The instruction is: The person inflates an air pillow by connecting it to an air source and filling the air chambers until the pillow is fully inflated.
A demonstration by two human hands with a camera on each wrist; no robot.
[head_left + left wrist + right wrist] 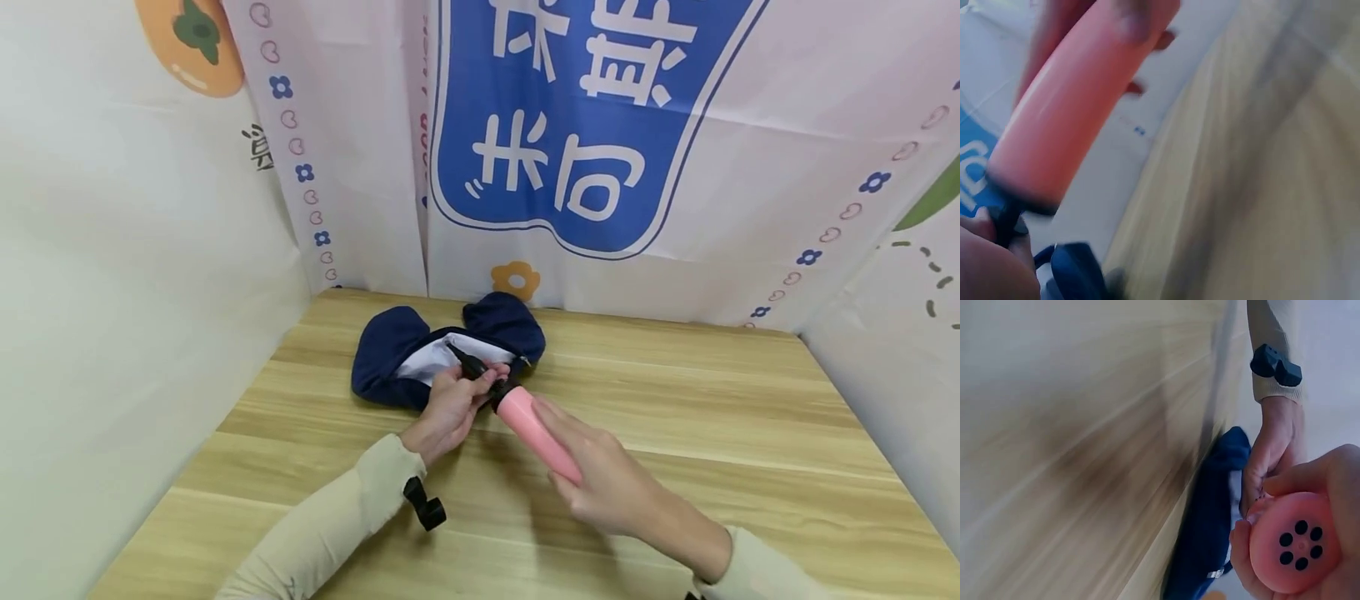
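A pink hand pump [536,435] with a black tapered nozzle [472,364] is held at a slant above the table. My right hand [611,479] grips its pink barrel, whose round end with several dark holes faces the right wrist view. At the black neck, my left hand [448,412] pinches the pump with thumb and fingers. Just beyond lies a navy U-shaped fabric cover [382,354], unzipped, its white lining [427,360] showing. The nozzle tip is over this opening; whether it touches anything inside I cannot tell. A zipper pull [523,360] sits at the opening's right end.
The wood-grain table [675,400] spreads around the hands. A printed cloth backdrop [360,167] rises behind the cover, and white walls [150,292] stand at the sides. A black wrist mount [426,504] sticks out from the left sleeve.
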